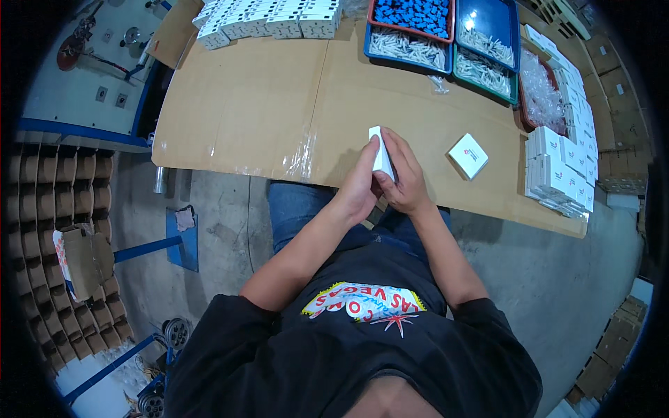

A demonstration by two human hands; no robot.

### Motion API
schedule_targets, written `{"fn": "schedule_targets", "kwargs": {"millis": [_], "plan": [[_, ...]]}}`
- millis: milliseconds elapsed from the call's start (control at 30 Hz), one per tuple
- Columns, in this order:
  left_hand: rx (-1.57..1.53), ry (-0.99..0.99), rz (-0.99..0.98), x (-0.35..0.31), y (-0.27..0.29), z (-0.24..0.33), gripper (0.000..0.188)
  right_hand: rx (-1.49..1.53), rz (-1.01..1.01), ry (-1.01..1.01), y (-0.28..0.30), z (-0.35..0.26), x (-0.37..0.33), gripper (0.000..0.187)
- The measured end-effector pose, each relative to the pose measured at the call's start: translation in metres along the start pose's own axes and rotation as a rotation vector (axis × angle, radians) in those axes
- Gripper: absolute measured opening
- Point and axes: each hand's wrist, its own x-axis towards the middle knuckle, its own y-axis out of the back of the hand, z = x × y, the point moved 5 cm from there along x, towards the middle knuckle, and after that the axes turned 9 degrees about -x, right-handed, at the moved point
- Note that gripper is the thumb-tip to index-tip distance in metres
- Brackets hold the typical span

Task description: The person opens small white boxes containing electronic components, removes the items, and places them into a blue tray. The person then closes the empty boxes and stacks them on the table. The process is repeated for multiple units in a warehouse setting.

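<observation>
- box-closing looks like the step in hand: a small white carton (382, 155) is held upright between both hands, just above the near edge of the cardboard-covered table (251, 104)
- left hand (361, 184) grasps the carton along its left side, fingertips reaching up to the top corner
- right hand (405, 177) wraps the other side, thumb pressing in near the lower end; both hands are clenched on it, neither free
- to do it well, i judge the left hand should keep the carton square while the right thumb works the end flap, so the thin walls do not buckle; which flap is open cannot be told
- another small white box with a red mark (468, 155) lies flat on the table to the right, apart from the hands
- a stack of like white boxes (557, 174) stands at the table's right end, more rows (268, 17) at the far edge
- blue trays of small white parts (411, 45) and a bin of clear plastic bags (540, 90) sit far right
- nothing lies between hands and table; the single box and the stack are near enough to catch a swinging elbow
</observation>
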Motion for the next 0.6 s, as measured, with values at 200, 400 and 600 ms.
{"fn": "schedule_targets", "kwargs": {"millis": [200, 400, 600], "plan": [[-0.056, -0.105, 0.057, 0.0005, -0.0055, -0.004, 0.056, -0.037, 0.027, 0.093, -0.0071, 0.0032, -0.0048, 0.065], [-0.053, -0.114, 0.081, 0.0023, 0.002, -0.0079, 0.055, -0.01, 0.017, 0.078, -0.0113, 0.0046, -0.01, 0.061], [-0.06, -0.108, 0.092, 0.0008, -0.0008, -0.0086, 0.053, 0.007, 0.013, 0.059, -0.0108, 0.0053, -0.0101, 0.06]]}}
